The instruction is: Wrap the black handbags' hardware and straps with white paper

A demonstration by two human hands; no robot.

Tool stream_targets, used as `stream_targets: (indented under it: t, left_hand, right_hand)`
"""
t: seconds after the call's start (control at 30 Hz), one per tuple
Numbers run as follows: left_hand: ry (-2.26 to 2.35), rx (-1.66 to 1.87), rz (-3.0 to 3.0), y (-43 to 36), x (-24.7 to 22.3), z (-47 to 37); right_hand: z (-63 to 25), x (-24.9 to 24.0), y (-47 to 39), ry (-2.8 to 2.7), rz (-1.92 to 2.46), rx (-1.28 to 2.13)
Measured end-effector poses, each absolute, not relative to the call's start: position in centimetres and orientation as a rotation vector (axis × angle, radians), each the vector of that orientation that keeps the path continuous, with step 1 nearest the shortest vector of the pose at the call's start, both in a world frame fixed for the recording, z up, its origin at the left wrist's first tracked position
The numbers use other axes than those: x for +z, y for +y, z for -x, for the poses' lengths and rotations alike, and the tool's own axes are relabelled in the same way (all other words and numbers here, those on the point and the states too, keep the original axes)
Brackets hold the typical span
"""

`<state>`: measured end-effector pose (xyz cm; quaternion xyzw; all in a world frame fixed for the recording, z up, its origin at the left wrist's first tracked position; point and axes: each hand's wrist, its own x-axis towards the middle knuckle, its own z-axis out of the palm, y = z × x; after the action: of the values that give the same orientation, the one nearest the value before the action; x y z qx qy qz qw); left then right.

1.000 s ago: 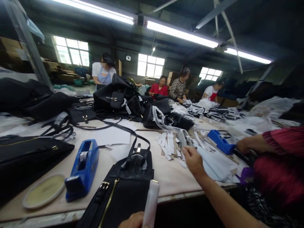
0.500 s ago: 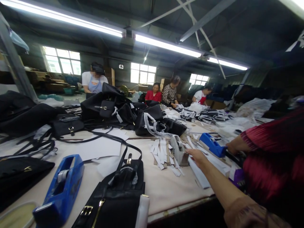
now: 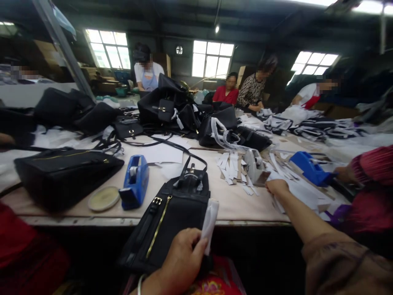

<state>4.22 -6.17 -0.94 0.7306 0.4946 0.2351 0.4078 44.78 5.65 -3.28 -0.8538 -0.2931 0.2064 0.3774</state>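
A black backpack (image 3: 172,221) with a gold zip and buckle lies across the table's front edge, tilted down toward me. Along its right side runs a folded white wrapping (image 3: 210,223), pinched between the thumb and fingers of my left hand (image 3: 184,256). Out to the right, my right hand (image 3: 278,188) has its fingers drawn together at the front end of a grey tape dispenser (image 3: 254,166). Whatever sits between those fingertips is too small to make out. Left of the backpack stands a blue tape dispenser (image 3: 135,182).
White paper strips (image 3: 230,166) lie beside the grey dispenser. A co-worker's hand at right is by another blue dispenser (image 3: 311,168). Black bags (image 3: 166,102) are heaped at the back; another bag (image 3: 67,174) and a round lid (image 3: 103,198) lie left. Several people work beyond.
My view has tilted down and turned left. My left hand has come into view, holding the white wrapping. My right hand remains by the grey dispenser's front end.
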Motion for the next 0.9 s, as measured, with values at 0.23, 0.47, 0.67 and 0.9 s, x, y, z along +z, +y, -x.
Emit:
stream_targets:
  t: [0.23,0.47,0.67,0.9]
  left_hand:
    - [1.303,0.64,-2.098,-7.1,-1.2,-4.2]
    - [1.223,0.718,-2.391,-7.4,-1.3,-4.8]
    - [1.131,0.865,-2.623,-8.2,-2.4,-4.8]
    - [1.029,1.054,-2.672,-8.7,-3.4,-4.2]
  right_hand:
    - [-35.1,-1.2,-2.1,-1.117,1.916,0.952]
    - [-21.7,2.1,-9.7,-1.436,1.556,1.303]
    - [-20.3,0.2,-9.9,-1.333,1.799,1.205]
    - [-19.7,0.7,-9.9,-1.321,1.822,1.163]
